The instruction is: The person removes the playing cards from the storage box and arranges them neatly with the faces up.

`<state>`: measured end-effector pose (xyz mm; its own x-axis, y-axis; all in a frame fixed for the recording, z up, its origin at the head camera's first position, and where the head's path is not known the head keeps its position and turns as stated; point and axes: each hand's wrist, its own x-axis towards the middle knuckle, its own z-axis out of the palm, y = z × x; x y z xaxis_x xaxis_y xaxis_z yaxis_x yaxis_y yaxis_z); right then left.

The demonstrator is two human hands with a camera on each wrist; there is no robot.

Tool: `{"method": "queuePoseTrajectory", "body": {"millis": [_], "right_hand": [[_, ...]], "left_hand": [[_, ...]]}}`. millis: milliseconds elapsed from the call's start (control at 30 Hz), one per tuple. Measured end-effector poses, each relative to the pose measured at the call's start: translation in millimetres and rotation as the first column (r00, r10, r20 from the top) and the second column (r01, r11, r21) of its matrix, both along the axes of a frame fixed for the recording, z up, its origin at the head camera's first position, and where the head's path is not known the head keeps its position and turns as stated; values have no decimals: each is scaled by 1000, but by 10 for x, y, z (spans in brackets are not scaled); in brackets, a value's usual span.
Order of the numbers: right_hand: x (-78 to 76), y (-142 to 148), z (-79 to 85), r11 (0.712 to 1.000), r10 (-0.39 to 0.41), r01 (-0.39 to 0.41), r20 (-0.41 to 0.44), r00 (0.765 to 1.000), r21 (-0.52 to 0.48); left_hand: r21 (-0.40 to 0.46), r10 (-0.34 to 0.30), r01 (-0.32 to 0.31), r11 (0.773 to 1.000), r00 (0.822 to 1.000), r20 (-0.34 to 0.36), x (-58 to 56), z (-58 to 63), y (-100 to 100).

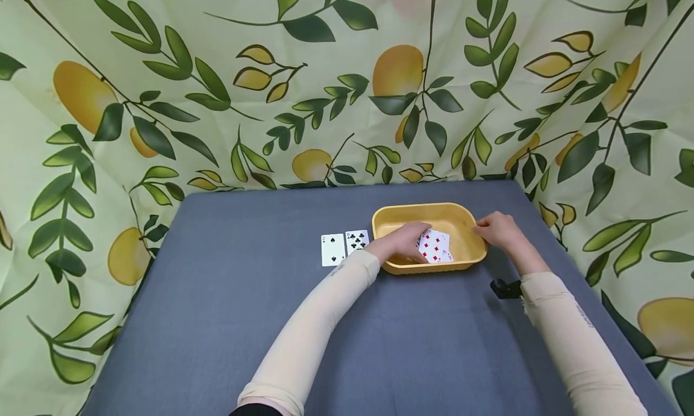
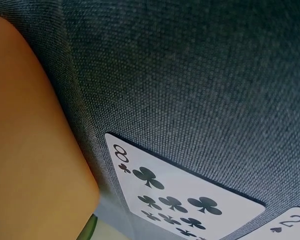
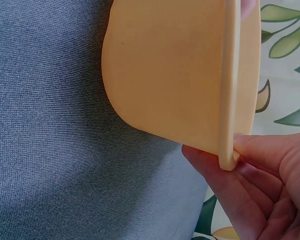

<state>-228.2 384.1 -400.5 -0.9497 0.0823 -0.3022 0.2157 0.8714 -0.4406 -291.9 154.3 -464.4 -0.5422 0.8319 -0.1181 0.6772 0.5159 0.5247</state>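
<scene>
A yellow plastic basin (image 1: 463,223) stands on the table toward the back right. Inside it my left hand (image 1: 403,240) holds playing cards (image 1: 435,246) by their left side, thumb at the near edge and fingers at the far edge. A red diamonds card faces up on top; how many lie beneath is hidden. At the basin's right end, my right hand (image 1: 496,228) pinches the rim between thumb and fingers, plainly seen in the right wrist view (image 3: 260,175). Left of the basin lie a two of spades (image 1: 333,250) and an eight of clubs (image 2: 177,200), both face up.
A blue-grey cloth covers the table (image 1: 217,295). Behind it and at both sides hangs a curtain (image 1: 336,103) printed with leaves and fruit. A small black device (image 1: 505,289) sits at the right wrist, just above the table.
</scene>
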Motion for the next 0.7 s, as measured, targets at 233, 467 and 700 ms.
{"method": "queuePoseTrajectory", "body": {"millis": [233, 467, 700], "right_hand": [[-34, -39, -6, 1000, 10, -10, -1, 1000, 5], [-19, -7, 4, 998, 40, -38, -31, 999, 54], [-8, -32, 20, 999, 33, -33, -1, 999, 42]], "left_hand": [[78, 62, -62, 995, 998, 9, 8, 64, -59], [182, 159, -161, 970, 987, 24, 94, 273, -268], [303, 314, -332, 893, 943, 108, 228, 425, -887]]}}
